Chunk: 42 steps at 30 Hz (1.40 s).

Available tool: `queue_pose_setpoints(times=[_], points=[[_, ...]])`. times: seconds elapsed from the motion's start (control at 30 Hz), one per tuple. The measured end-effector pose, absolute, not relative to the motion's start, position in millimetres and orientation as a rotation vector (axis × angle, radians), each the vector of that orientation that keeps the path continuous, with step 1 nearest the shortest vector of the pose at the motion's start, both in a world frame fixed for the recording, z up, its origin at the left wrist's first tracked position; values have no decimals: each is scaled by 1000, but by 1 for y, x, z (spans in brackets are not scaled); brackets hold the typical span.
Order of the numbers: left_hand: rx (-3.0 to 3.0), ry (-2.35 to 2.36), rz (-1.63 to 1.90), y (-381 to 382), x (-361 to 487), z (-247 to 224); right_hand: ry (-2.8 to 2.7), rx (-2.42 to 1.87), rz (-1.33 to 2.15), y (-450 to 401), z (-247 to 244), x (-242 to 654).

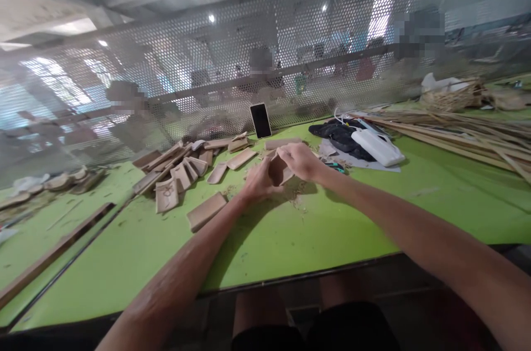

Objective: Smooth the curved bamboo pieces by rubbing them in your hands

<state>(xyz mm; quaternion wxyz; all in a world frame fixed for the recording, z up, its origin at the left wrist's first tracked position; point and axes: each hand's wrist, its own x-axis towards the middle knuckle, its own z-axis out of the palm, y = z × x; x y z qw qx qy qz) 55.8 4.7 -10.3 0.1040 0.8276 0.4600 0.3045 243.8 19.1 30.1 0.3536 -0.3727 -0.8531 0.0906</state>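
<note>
A curved wooden piece [277, 169] is pinched between left hand [259, 182] and right hand [301, 160]; it could be cracked if squeezed harder.

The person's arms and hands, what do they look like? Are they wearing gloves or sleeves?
No gloves and no sleeves. Both forearms are bare right up to the bottom of the picture. The left hand and right hand are bare too, with no watch, ring or bracelet visible. The arms look long and slim.
</note>
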Motion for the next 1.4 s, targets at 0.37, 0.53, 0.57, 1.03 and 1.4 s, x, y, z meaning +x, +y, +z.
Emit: queue_pose_setpoints(times=[0.37,0.53,0.57,1.03,1.4], points=[[2415,1417,876,5,54,-11,-2152,-997,333,22,27,248],[2370,1384,992,6,55,-13,-2196,-1016,343,22,31,250],[2361,1365,1032,6,55,-13,-2187,-1004,314,22,31,250],[2329,1359,1079,6,54,-14,-2147,-1081,478,23,26,245],[2286,1437,1074,6,53,-16,-2140,-1038,645,25,19,246]])
